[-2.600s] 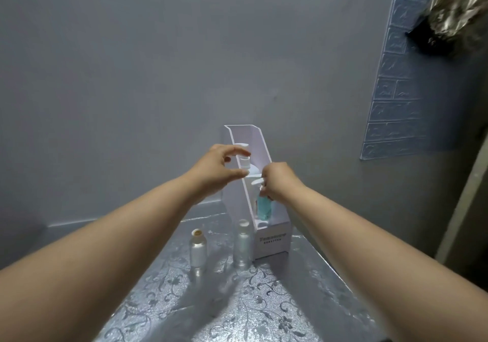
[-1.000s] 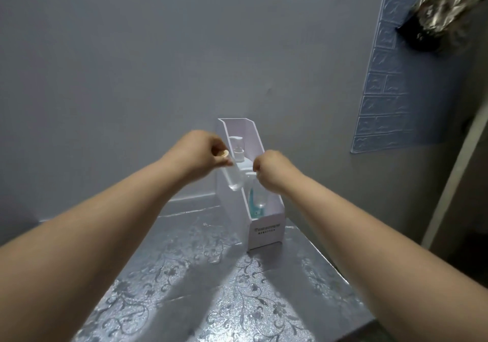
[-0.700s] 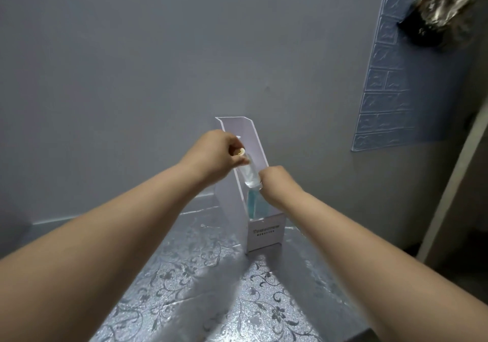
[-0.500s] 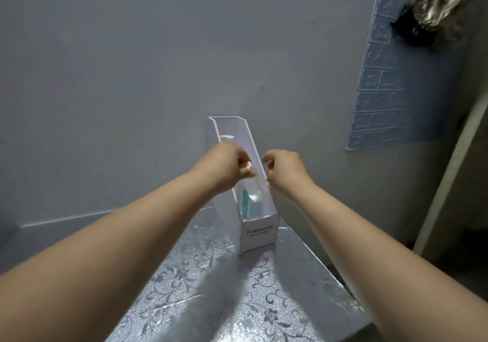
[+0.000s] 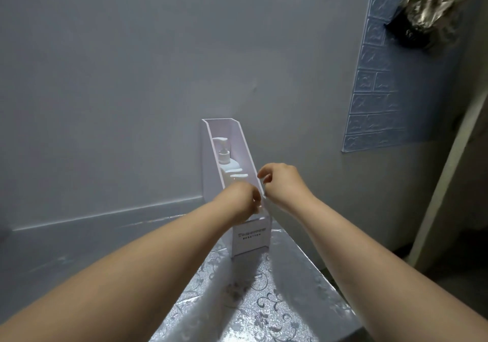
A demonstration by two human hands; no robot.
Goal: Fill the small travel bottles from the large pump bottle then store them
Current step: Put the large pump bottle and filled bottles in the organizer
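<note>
- Silver floral-patterned table (image 5: 264, 302) fills the foreground, and both forearms reach over it toward 1 tall white storage box (image 5: 250, 238) standing on it, near the grey wall (image 5: 132, 77).
- Left hand (image 5: 239, 201) is dipped into the low front opening of the box with its fingers curled downward. I cannot tell whether it grips a travel bottle, because the knuckles cover whatever lies below them. Judging by the task, this looks like the storing step.
- Right hand (image 5: 282, 183) sits just right of the left one, at the rim of the box's right wall. Its fingers are loosely curled with nothing visible in them, and it may be steadying the box; contact is unclear.
- Neither of the small travel bottles can be seen; they are probably in the box beneath the left hand.
- Just beyond both hands, the large pump bottle (image 5: 229, 167) stands upright at the box's tall back end, pump head up.
- Far right of the hands, a blue brick-pattern panel (image 5: 377, 77) covers part of the wall.
</note>
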